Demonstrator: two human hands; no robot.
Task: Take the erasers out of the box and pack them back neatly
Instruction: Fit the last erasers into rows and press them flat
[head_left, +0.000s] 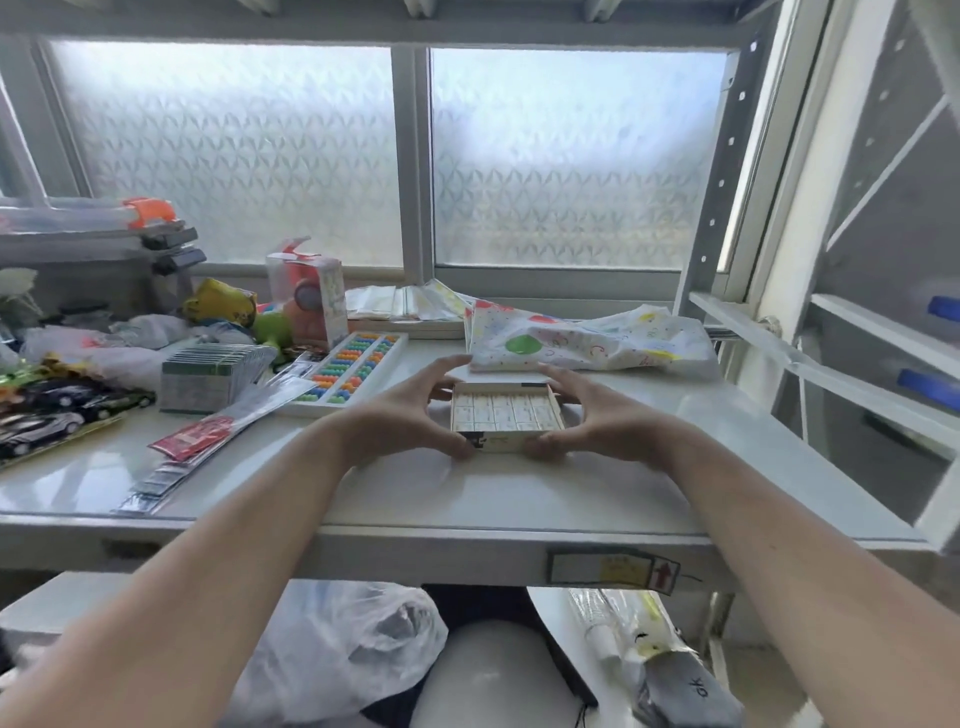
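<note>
As both hands (410, 410) clasp box (506, 415)

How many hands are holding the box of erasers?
2. The left hand grips the left side of the box and the right hand grips its right side, on the white table. The erasers lie packed inside.

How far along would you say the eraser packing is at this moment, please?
It cannot be settled from one picture whether this is the start or the end. The erasers lie in tidy rows filling the open box, and none lie loose on the table. The left hand and right hand grip the box at its sides. If unpacking has not begun, everything remains; if repacked, little does.
</note>
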